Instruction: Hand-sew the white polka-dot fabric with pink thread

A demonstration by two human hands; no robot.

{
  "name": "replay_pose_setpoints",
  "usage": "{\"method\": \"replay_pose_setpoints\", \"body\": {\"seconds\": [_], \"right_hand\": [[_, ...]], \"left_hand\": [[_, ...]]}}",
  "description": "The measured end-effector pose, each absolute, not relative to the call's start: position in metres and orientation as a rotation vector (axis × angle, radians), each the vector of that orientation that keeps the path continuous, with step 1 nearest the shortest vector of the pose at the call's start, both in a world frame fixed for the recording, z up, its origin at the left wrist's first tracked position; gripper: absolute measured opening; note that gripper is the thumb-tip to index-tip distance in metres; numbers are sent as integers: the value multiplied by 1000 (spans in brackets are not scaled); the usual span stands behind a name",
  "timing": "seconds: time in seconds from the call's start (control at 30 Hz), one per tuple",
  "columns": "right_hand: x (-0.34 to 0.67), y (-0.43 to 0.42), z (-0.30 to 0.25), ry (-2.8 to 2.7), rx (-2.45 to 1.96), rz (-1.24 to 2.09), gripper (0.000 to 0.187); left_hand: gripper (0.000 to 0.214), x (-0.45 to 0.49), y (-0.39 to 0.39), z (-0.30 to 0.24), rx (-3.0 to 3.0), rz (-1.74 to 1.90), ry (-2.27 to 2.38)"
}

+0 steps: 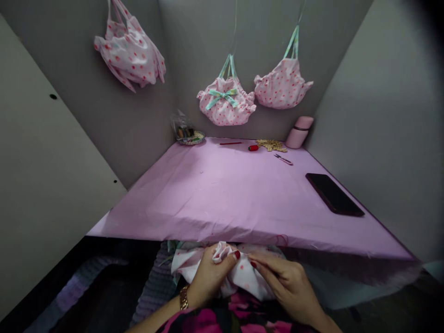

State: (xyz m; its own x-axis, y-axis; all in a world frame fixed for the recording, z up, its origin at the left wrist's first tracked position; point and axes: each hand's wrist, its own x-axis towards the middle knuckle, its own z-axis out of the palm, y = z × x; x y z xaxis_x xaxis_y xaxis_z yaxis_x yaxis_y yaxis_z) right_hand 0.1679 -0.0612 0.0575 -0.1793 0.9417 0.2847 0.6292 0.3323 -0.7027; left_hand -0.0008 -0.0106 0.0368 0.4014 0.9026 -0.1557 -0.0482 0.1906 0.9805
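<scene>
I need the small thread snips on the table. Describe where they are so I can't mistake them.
Go to the far end of the pink-covered table, below the right-hand hanging dotted pouch. The thread snips lie just in front of the tan pile, right of the red spool. They are the only metal tool with pink handles.

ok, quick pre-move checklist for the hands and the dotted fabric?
1. Left hand grips the dotted fabric, a fold bunched at the thumb: ok.
2. Right hand fingers lie flat on the fabric: ok.
3. Needle or thread in either hand: cannot tell.
4. Fabric sits in the lap, below the table edge: ok.
5. Snips and red spool lie far back on the table, away from both hands: not ok for a quick grab.
6. Phone lies flat, apart from the work: ok.
</scene>
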Motion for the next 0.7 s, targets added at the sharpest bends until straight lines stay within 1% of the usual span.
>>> {"method": "replay_pose_setpoints", "body": {"seconds": [0.1,0.33,0.7], "right_hand": [[167,-61,58,-1957,-1365,483,30],[164,-61,61,-1965,-1337,341,26],[165,-61,55,-1983,-1378,478,29]], "left_hand": [[22,-1,-11,35,1175,832,929],[20,-1,-11,36,1193,826,916],[21,-1,-12,40,1199,796,909]]}}
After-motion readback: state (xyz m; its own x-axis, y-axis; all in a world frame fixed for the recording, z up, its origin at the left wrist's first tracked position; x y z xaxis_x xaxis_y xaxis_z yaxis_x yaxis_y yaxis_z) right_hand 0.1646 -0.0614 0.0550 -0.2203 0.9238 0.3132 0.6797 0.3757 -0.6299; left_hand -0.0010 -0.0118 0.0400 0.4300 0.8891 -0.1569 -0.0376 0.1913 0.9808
